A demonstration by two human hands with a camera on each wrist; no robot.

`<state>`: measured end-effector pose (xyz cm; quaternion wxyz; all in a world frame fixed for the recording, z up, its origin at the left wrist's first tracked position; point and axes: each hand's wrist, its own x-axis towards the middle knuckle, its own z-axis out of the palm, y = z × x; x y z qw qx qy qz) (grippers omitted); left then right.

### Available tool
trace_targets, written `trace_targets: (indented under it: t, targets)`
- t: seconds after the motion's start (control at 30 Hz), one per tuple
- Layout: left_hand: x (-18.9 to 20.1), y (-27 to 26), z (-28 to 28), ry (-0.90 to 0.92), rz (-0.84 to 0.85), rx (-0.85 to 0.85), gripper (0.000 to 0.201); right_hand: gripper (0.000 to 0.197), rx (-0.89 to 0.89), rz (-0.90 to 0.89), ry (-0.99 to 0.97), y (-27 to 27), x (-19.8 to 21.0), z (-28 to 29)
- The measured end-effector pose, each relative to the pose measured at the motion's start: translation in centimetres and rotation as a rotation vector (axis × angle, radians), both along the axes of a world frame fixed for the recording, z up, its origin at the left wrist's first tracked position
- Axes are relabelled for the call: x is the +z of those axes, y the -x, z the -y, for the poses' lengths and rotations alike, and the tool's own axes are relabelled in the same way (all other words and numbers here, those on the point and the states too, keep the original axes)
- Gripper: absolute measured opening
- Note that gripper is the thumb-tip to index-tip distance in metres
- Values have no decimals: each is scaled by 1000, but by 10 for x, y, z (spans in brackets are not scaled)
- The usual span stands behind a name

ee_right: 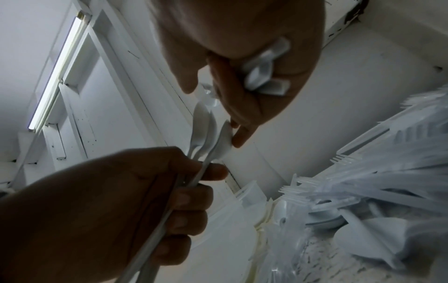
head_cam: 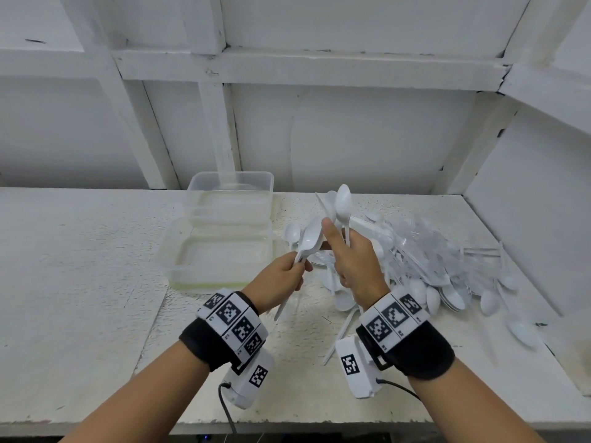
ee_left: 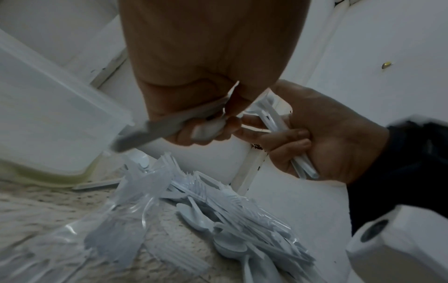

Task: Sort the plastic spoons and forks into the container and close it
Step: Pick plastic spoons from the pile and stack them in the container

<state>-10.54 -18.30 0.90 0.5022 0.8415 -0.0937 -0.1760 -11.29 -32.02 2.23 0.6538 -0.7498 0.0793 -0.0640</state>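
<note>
On the white worktop (head_cam: 80,282), largest item first: a heap of loose plastic spoons and forks (head_cam: 447,266), white and clear, partly in clear wrap, spread over the right half toward the right edge

Container (head_cam: 230,195): clear plastic tub, upright, open, at the back edge near the middle of the worktop, just left of the heap

Lid (head_cam: 220,257): clear, with a yellowish rim, lying flat directly in front of the container, touching or nearly touching it

Right hand (head_cam: 355,260): raised above the near-left edge of the heap, fingers curled round a bundle of white spoon handles (ee_left: 300,164), bowls (head_cam: 342,203) pointing up, thumb extended upward

Left hand (head_cam: 281,276): raised beside the right hand, in front of the lid's right corner, fingers curled round a smaller bunch of white spoons (head_cam: 308,239), bowls up and leaning toward the right hand; the right index fingertip (ee_right: 238,139) touches one of these bowls

Both wrists: black bands carrying white camera units with square black-and-white markers (head_cam: 236,324)
</note>
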Motion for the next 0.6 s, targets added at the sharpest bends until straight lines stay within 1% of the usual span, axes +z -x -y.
trace_targets:
  t: [0.07, 0.17, 0.23, 0.3, 0.4, 0.5, 0.57, 0.6]
  targets:
    - [0, -1, 0, -21, 1, -20, 22, 26, -7, 13, 65, -1, -2, 0]
    - [0, -1, 0, -86, 25, -78, 22, 11, -31, -6, 139, -4, -6, 2]
    - [0, -1, 0, -103, 10, -116, 22, 18, -40, -10, 175, -5, -8, 5]
    - [-1, 1, 2, -23, -66, -130, 23, 23, -34, -10, 185, -7, -10, 7]
    - [-1, 2, 3, 187, -230, -95, 28, 20, -26, 4, 171, -8, -11, 6]
    - [0, 2, 1, 349, -361, -94, 25, 18, -2, 9, 162, -9, -10, 7]
    - [0, 1, -1, 400, -386, -68, 25, 8, 20, 2, 162, -8, -10, 6]
    - [0, 0, 0, 414, -377, -25, 26, 4, 24, -9, 147, -6, -10, 5]
